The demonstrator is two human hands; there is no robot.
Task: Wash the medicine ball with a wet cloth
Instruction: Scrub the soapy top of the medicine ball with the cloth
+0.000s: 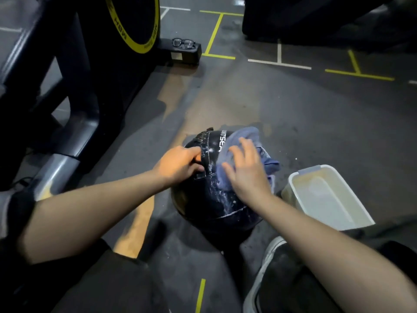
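Black medicine ball [209, 195] on the dark floor [316, 114], near centre, between the knees. Left hand [180, 163] on the ball's upper left, fingers curled and gripping at a seam. Right hand [246, 170] open, fingers spread, pressed flat on a blue cloth [243, 136] draped over the ball's upper right side. White streaks of suds or water across the ball's near face; white lettering near its top, partly covered by the cloth. Just right of the ball, a white plastic tub [293, 177] holding cloudy water. Far left, a dark machine frame with a yellow-rimmed wheel [135, 23]; glasses [184, 43] on a black block at its base. Yellow and white lines on the far floor.
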